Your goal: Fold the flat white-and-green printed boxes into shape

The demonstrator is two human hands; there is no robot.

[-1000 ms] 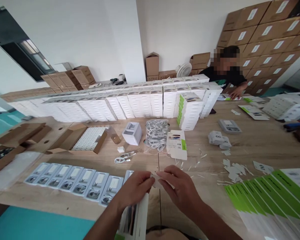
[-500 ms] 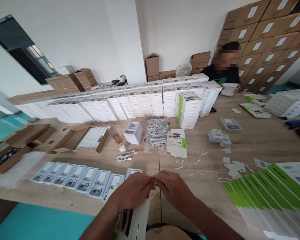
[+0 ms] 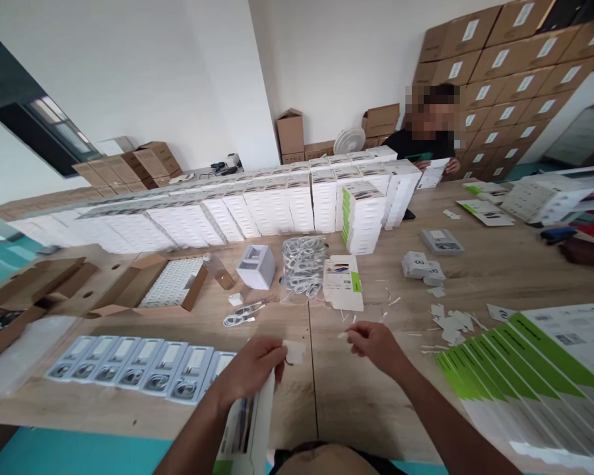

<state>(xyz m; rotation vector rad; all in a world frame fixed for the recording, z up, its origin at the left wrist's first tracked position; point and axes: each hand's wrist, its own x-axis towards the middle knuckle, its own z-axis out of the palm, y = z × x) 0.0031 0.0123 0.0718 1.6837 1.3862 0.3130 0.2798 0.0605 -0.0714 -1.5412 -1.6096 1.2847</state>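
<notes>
One small white card (image 3: 296, 353) is pinched in the left hand (image 3: 258, 361), above the surface (image 3: 339, 409) toward its near edge; the right hand (image 3: 375, 342), apart, pinches a white scrap (image 3: 343, 334). Trays (image 3: 131, 375) line the near-left edge.

This reads as a packing workshop for small electronic accessories. On a wooden worktable (image 3: 336, 409), pale trays (image 3: 177, 371) of coiled cables line up left of the left hand's fingers (image 3: 277, 356). Fanned green-and-white printed sleeves (image 3: 539, 369) lie right of the right hand's fingers (image 3: 359, 338). Beyond both sets of fingers: heaped white cables (image 3: 304, 264), long ranks of stacked white boxes (image 3: 257, 211) and, farthest, labelled brown cartons (image 3: 505, 86) piled high.
</notes>
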